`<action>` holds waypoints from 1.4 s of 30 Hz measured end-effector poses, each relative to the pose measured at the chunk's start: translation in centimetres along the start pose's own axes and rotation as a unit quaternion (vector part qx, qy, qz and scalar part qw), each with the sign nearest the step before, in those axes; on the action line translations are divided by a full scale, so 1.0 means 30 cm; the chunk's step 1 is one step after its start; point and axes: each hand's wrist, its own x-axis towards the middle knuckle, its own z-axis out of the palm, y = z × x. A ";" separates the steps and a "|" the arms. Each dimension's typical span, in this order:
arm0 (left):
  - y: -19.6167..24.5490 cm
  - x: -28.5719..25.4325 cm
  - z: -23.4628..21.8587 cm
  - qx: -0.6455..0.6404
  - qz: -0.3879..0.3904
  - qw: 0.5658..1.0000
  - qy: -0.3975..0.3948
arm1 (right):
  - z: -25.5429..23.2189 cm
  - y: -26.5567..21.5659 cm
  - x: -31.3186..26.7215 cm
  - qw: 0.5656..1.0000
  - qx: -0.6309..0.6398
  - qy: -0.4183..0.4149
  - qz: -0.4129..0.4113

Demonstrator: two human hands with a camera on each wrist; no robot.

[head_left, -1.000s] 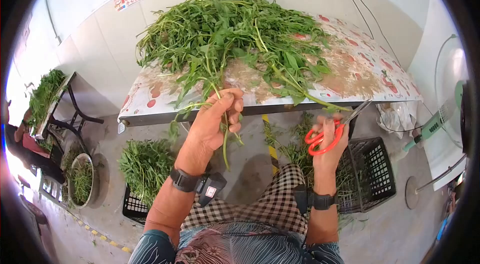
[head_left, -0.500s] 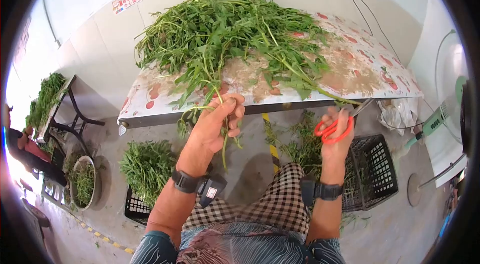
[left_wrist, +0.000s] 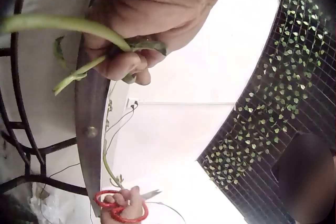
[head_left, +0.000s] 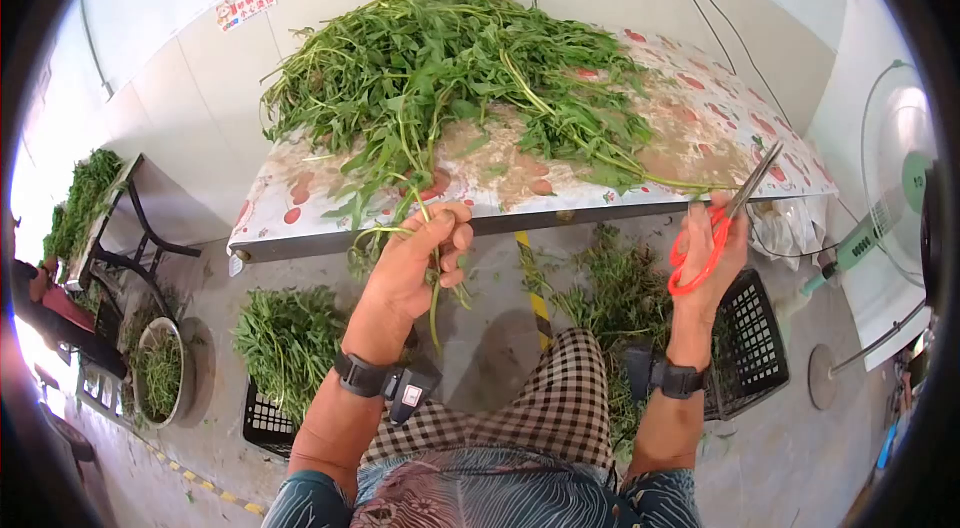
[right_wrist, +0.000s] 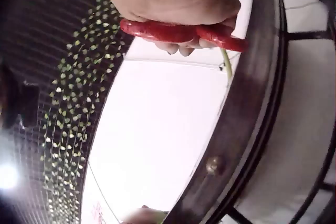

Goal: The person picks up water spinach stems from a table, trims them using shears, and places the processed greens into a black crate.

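In the head view the left hand (head_left: pixel 407 263) pinches green stems (head_left: pixel 435 313) whose leafy tops lie toward the leaf pile (head_left: pixel 440 58). At the table's front edge, the right hand (head_left: pixel 712 258) grips red-handled scissors (head_left: pixel 705 253), blades pointing up and to the right. A long stem (head_left: pixel 680 185) runs from the pile to that hand's fingertips. In the left wrist view, cut-looking stem ends (left_wrist: pixel 63 23) stick out of the curled fingers. Red handles (right_wrist: pixel 168 32) cross the right hand's fingers in the right wrist view.
The patterned table cover (head_left: pixel 700 118) has brown dirt on it. Below stand a black crate (head_left: pixel 750 338) with greens beside it and another crate (head_left: pixel 268 423) under a leafy heap. A round basin (head_left: pixel 160 368), a side table, part of a person and a fan (head_left: pixel 875 228) flank them.
The right hand has moved right with the scissors, drawing the long stem's end along; the blades now point more upward. The left hand keeps its stems and has shifted slightly left and down.
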 end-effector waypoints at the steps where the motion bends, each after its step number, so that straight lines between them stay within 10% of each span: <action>1: -0.001 -0.002 -0.001 -0.005 -0.003 1.000 0.002 | 0.003 -0.017 0.012 0.993 -0.083 -0.018 -0.079; 3: 0.002 -0.007 0.007 -0.015 -0.006 1.000 0.003 | 0.023 -0.050 0.060 0.939 -0.244 -0.052 -0.235; 8: 0.005 -0.044 0.018 -0.045 0.008 0.999 0.002 | 0.070 -0.007 0.184 0.812 -0.491 -0.226 -0.220; 17: 0.024 -0.049 -0.007 -0.033 0.009 0.999 0.020 | 0.069 -0.002 0.253 0.857 -0.349 -0.250 -0.285; 26: 0.001 -0.014 0.036 -0.030 -0.009 0.999 -0.022 | 0.094 -0.142 0.158 0.943 0.130 -0.299 0.066; 37: -0.029 0.131 0.125 -0.148 -0.068 0.981 -0.110 | 0.142 -0.102 -0.164 0.876 0.141 -0.422 0.186; 42: -0.059 0.144 0.138 -0.077 -0.099 0.992 -0.024 | 0.146 -0.092 -0.184 0.856 0.124 -0.463 0.194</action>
